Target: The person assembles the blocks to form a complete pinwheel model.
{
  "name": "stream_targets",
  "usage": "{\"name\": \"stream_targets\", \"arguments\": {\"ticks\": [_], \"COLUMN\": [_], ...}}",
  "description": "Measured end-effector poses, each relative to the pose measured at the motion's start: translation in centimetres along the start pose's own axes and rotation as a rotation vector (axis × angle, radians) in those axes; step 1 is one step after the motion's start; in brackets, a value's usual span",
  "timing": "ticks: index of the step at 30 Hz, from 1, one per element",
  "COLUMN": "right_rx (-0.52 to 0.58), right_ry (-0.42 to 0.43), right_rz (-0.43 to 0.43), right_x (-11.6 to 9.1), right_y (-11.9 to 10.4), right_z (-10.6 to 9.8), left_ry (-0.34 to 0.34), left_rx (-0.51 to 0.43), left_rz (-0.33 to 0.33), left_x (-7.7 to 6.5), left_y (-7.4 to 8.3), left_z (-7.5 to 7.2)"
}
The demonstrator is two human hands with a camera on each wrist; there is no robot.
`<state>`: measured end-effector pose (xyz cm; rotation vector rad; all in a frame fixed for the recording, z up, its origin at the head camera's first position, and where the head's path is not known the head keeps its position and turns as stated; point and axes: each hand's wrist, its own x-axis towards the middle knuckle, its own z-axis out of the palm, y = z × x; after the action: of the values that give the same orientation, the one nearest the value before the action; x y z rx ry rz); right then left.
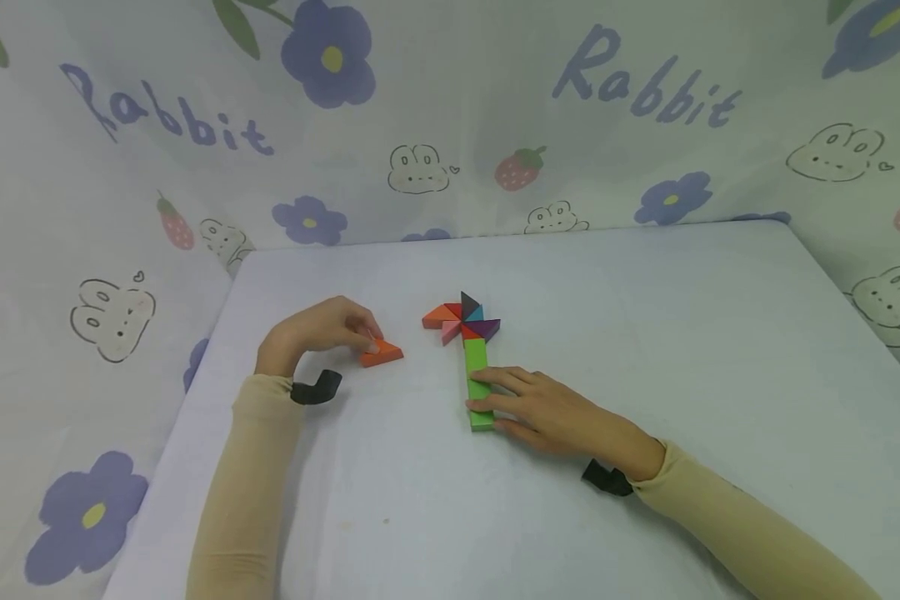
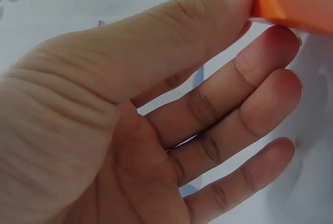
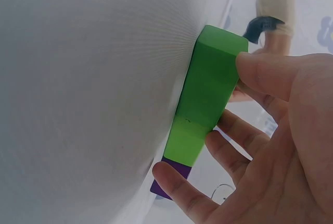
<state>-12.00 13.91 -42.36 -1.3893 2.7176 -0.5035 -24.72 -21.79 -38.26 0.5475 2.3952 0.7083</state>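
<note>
In the head view my left hand (image 1: 326, 325) pinches an orange triangular block (image 1: 382, 353) lying on the white table. The left wrist view shows the thumb against this orange block (image 2: 291, 0), while the other fingers curve loosely below. My right hand (image 1: 543, 406) holds a long green block (image 1: 477, 358), fingers across it and thumb by its near end. Beyond the green block's far end is a pinwheel of small triangular blocks: orange (image 1: 438, 316), pink (image 1: 451, 331), dark grey (image 1: 469, 305), blue (image 1: 476, 313), purple (image 1: 486, 327) and red (image 1: 471, 332).
The white tabletop (image 1: 645, 333) spreads around both hands. A patterned cloth (image 1: 465, 100) with rabbits, flowers and strawberries stands behind and along the sides. Black straps (image 1: 317, 388) show at the wrists, below beige sleeves (image 1: 247, 483).
</note>
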Motion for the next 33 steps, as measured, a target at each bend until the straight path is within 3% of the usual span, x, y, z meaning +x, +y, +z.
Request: {"name": "stream_targets", "arguments": {"ticks": [18,33], "right_rx": [0.002,0.012], "right_ry": [0.006,0.007], "right_rz": [-0.012,-0.014], "right_x": [0.1,0.0], "right_y": [0.0,-0.1], "right_z": [0.0,-0.1], "left_ry": [-0.007,-0.044], "left_rx": [-0.087,-0.068], "left_rz": [0.007,0.076], "left_x": [0.3,1.2], "left_y": [-0.5,1.2], "left_z": [0.4,1.5]}}
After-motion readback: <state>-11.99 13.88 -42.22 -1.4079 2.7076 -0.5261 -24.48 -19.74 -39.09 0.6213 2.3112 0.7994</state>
